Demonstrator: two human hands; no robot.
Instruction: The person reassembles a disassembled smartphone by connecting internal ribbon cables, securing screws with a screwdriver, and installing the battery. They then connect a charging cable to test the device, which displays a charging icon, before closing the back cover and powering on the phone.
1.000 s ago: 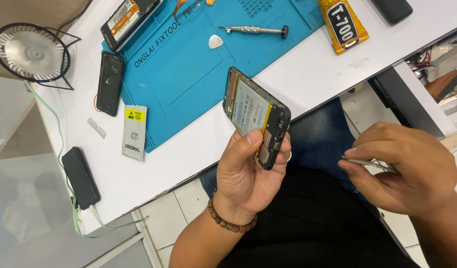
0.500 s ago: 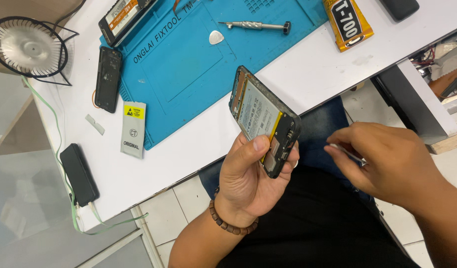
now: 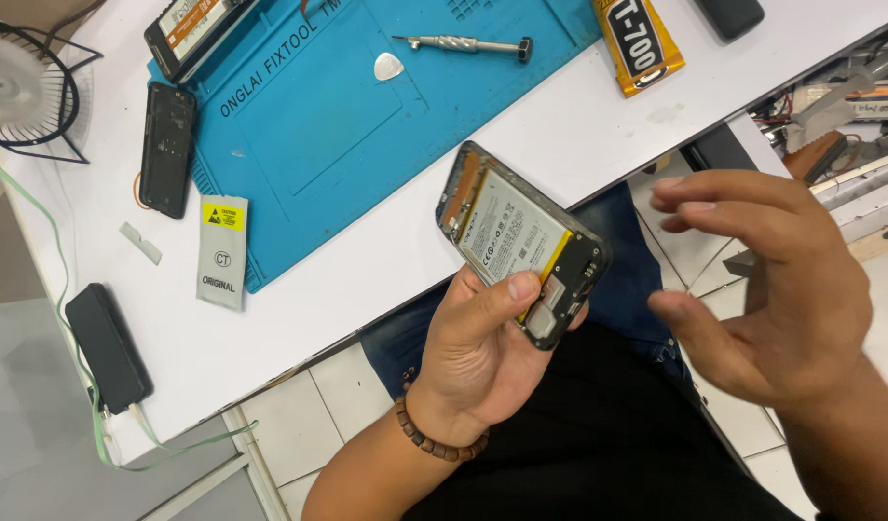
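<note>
Black-framed and open-backed, the phone [image 3: 521, 243] sits in your left hand [image 3: 482, 352], held above your lap just off the edge of the white table [image 3: 598, 135]. Its pale battery and bare circuit parts face up. Your fingers curl under the frame and your thumb presses the lower end beside the exposed board. Judged from this, the unit is light and stiff but fragile: hold it by the frame edges and keep the thumb off the board and battery.

Your right hand [image 3: 781, 289] hovers just beside the phone, fingers spread and loosely curved, holding nothing visible.

Half a second ago that hand was pinched on a thin metal tool near the phone's lower end; the tool no longer shows and the hand has opened.

On the blue work mat [image 3: 347, 116] lie a screwdriver [image 3: 463, 44] and a pale pick [image 3: 388, 66].
</note>
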